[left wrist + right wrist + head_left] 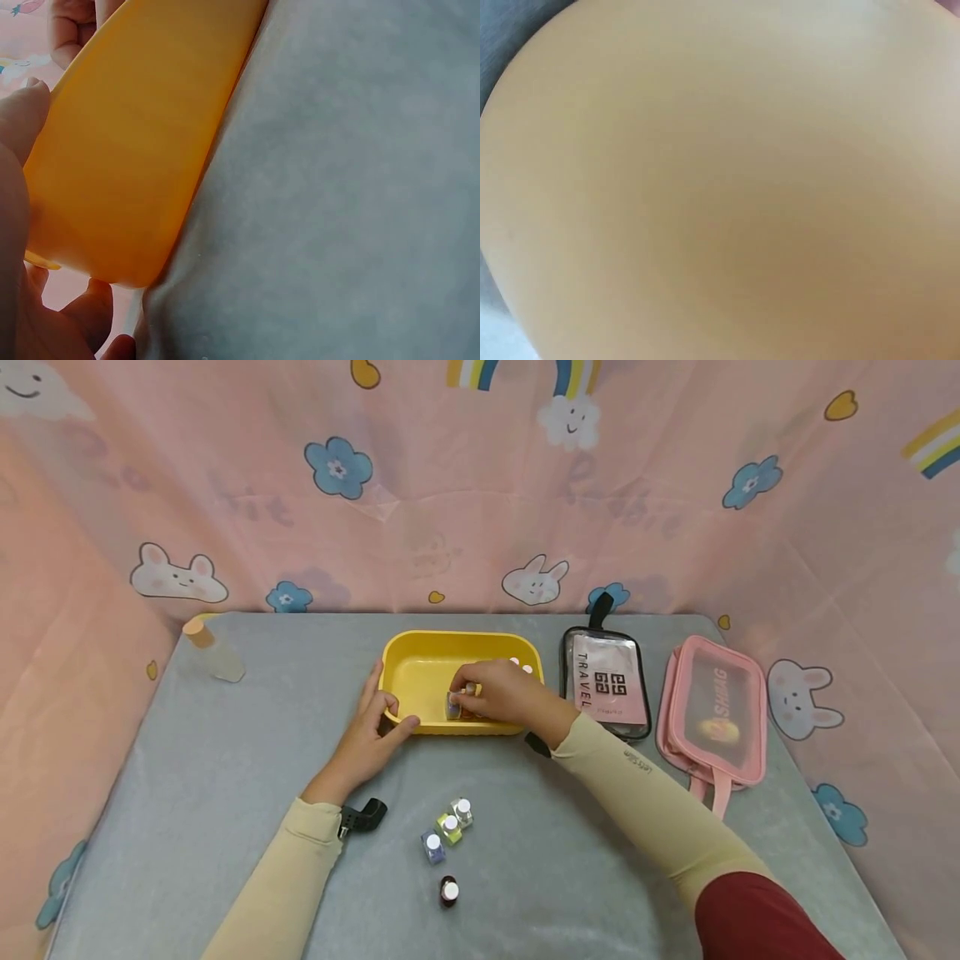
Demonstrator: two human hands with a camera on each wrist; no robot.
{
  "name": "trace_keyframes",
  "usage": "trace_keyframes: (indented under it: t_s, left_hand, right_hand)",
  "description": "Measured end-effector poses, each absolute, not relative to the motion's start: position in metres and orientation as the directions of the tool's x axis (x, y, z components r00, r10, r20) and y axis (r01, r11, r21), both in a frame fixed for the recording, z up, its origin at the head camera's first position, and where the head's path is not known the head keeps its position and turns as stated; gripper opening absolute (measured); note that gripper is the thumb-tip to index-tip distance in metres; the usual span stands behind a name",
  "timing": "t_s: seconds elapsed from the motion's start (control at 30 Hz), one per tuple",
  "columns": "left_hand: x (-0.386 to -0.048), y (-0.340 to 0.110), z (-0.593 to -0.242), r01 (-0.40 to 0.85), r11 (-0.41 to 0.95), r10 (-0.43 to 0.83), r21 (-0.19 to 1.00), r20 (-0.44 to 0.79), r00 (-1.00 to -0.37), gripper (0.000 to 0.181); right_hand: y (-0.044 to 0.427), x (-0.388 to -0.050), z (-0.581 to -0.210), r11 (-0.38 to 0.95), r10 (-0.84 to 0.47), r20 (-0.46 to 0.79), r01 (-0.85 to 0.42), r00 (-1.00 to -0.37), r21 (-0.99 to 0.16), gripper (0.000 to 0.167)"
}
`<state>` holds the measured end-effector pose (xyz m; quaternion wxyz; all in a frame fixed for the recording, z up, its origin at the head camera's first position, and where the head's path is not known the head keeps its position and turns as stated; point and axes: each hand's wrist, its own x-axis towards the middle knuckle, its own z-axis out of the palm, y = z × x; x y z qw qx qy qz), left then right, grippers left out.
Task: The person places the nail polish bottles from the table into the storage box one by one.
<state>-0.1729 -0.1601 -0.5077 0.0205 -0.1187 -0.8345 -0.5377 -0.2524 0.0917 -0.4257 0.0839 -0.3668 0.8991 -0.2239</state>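
Note:
My left hand (pixel 365 739) grips the left front corner of a yellow plastic tub (pixel 462 727). In the left wrist view its thumb lies at the rim and other fingers bend around the end wall. Inside the tub, my right hand (pixel 504 692) pinches a small square bottle (pixel 453 707) between thumb and fingers, low near the front wall. White caps (pixel 527 669) of other bottles show at the tub's right end, partly hidden behind the hand. A blurred tan surface fills most of the right wrist view, so the right fingers cannot be seen there.
In front of the tub stand several small white-capped bottles: clear (pixel 462 812), yellow-green (pixel 449 828), purple (pixel 432 847) and dark (pixel 448 892). To the right lie a clear black-edged pouch (pixel 606 681) and a pink pouch (pixel 716 714). A frosted bottle (pixel 217 652) lies far left.

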Motion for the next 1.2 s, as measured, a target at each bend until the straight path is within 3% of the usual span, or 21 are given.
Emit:
trace_keyframes:
  t_s: [0.1,0.2,0.37,0.47,0.53,0.63,0.93,1.07,1.2]
  left_hand:
    - [-0.173,-0.160,-0.509,0.225,0.393,0.175,0.892,0.168,-0.970,0.034]
    - [-0.172,-0.160,-0.510,0.230,0.392,0.174,0.891,0.174,-0.969,0.034]
    - [-0.172,-0.159,-0.510,0.249,0.387,0.179,0.888,0.193,-0.965,0.034]
    - [-0.172,-0.159,-0.509,0.254,0.388,0.176,0.886,0.200,-0.964,0.036]
    - [-0.172,-0.159,-0.509,0.253,0.388,0.174,0.886,0.199,-0.965,0.036]
    - [-0.172,-0.159,-0.509,0.247,0.390,0.174,0.887,0.192,-0.966,0.036]
    - [-0.171,-0.161,-0.510,0.238,0.389,0.172,0.890,0.184,-0.968,0.035]
    - [-0.171,-0.160,-0.510,0.232,0.390,0.173,0.891,0.177,-0.969,0.035]
    - [-0.172,-0.160,-0.510,0.223,0.392,0.169,0.893,0.169,-0.971,0.035]
  right_hand:
    - [0.092,-0.250,-0.423,0.622,-0.718,0.033,-0.662,-0.696,-0.417,0.017]
    - [0.096,-0.237,-0.415,0.559,-0.740,0.148,-0.723,-0.656,-0.406,0.023]
    - [0.108,-0.191,-0.410,0.239,-0.824,0.379,-0.864,-0.422,-0.443,0.031]
    - [0.115,-0.165,-0.422,0.100,-0.879,0.374,-0.880,-0.297,-0.464,0.044]
    - [0.118,-0.152,-0.434,0.076,-0.901,0.340,-0.871,-0.269,-0.486,0.051]
    - [0.122,-0.139,-0.451,0.098,-0.909,0.293,-0.836,-0.296,-0.539,0.054]
    - [0.123,-0.130,-0.469,0.250,-0.842,0.195,-0.685,-0.503,-0.685,0.028]
    - [0.126,-0.133,-0.462,0.247,-0.833,0.206,-0.678,-0.513,-0.692,0.021]
    - [0.126,-0.150,-0.429,0.244,-0.804,0.255,-0.689,-0.537,-0.683,0.022]
